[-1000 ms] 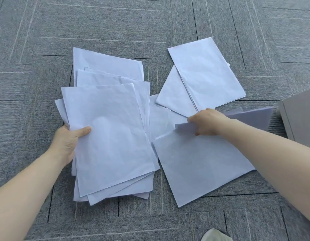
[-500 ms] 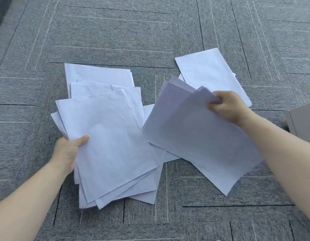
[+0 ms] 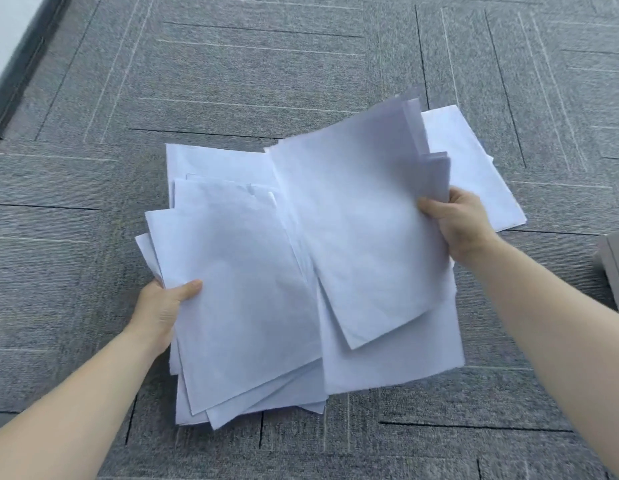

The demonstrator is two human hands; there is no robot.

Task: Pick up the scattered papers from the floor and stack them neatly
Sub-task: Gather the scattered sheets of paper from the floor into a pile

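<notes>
A loose, fanned pile of white papers lies on the grey carpet at centre left. My left hand grips its left edge, thumb on the top sheet. My right hand holds a few white sheets by their right edge, lifted and tilted over the right side of the pile. Their lower corners overlap the pile. Behind my right hand, more white sheets lie flat on the floor, partly hidden by the lifted sheets.
Grey carpet tiles cover the floor all around. A grey box or cabinet corner sits at the right edge. A dark baseboard and pale wall run along the top left corner.
My right hand has carried its sheets leftward and higher, from beside the pile to over its right side. My left hand keeps its grip on the pile.
</notes>
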